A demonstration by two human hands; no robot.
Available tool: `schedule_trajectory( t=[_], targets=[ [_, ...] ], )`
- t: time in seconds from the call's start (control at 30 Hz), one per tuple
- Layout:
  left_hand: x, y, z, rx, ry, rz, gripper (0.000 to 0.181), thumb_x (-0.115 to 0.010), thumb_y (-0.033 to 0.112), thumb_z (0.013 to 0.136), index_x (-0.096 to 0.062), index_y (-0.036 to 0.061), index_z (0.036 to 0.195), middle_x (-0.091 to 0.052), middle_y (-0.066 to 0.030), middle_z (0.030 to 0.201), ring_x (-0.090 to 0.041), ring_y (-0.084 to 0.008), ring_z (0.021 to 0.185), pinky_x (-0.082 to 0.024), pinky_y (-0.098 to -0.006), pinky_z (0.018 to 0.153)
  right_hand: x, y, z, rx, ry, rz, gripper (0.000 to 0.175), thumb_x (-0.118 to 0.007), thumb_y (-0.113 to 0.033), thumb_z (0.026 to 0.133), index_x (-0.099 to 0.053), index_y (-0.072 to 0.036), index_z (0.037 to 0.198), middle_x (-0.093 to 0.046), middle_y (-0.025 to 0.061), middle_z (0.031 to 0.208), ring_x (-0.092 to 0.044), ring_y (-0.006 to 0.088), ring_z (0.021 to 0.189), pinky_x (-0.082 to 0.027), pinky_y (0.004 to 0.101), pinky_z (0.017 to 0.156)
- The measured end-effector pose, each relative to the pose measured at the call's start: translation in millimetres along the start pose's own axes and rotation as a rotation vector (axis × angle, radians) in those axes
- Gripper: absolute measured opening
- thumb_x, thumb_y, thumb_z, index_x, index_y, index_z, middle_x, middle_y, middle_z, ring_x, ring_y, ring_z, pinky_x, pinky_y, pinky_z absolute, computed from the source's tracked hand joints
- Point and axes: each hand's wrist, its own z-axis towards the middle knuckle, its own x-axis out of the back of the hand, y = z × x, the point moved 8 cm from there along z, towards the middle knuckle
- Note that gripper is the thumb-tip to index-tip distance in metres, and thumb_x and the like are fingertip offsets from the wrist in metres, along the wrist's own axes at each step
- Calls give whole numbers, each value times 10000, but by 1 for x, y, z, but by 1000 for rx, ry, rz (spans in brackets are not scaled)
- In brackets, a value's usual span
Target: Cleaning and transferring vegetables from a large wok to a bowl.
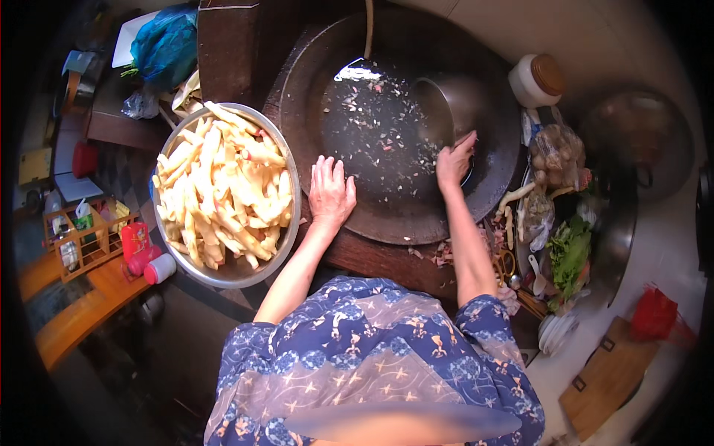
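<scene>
A large dark wok (385, 227) lies before me, holding water (368, 145) with pinkish and pale peel scraps (385, 120) floating in it. My left hand (331, 188) rests flat on the wok's near left rim, fingers spread, holding nothing. On the wok's right side, my right hand (456, 160) grips a round metal bowl (454, 100), tilted into the water and blurred. A steel basin (294, 167) heaped with peeled ginger (223, 189) stands just left of my left hand.
A wooden stick (368, 28) leans over the wok's far edge. On the right are a white jar with a brown lid (535, 81), scissors (505, 262), leafy greens (570, 245) and a wooden board (608, 379). A blue plastic bag (167, 44) sits far left.
</scene>
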Motion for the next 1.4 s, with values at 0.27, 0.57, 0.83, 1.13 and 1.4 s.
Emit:
schedule_trajectory(
  t=[0.27,0.57,0.83,1.13,1.4],
  targets=[
    [-6,-4,-5,-26,-119,80,476,-655,255,827,-559,-6,1214,-504,-221,1290,-406,-391,1299,-300,-532,1107,-97,-15,-97,-954,-517,1237,428,-477,-23,748,-455,180,1125,-597,296,1031,-673,417,791,-629,408,585],
    [-9,6,-1,-44,-115,86,399,-681,209,796,-592,0,1123,-587,-177,1096,-521,-363,1153,-359,-536,1063,-54,-42,-120,-964,-725,1427,421,-469,-20,741,-470,182,1110,-634,298,954,-678,413,774,-616,369,612],
    [-14,13,4,-111,-78,122,237,-673,231,795,-623,15,878,-599,-178,974,-533,-355,1121,-362,-513,1062,20,-3,-127,-942,-614,1402,331,-485,-29,746,-548,166,1006,-654,284,876,-681,403,718,-601,371,586],
    [-17,61,13,-280,62,107,169,-723,190,718,-634,46,730,-597,-136,877,-561,-327,884,-455,-439,801,178,93,-135,-885,-237,1465,243,-533,-45,757,-601,92,945,-673,203,862,-682,314,668,-587,350,553],
    [-47,106,10,-442,-91,254,312,-732,244,774,-644,38,991,-577,-187,1055,-542,-359,1014,-431,-465,894,341,226,-204,-944,307,1533,198,-529,-54,775,-606,69,910,-673,195,818,-680,315,639,-590,350,551]
  ],
)
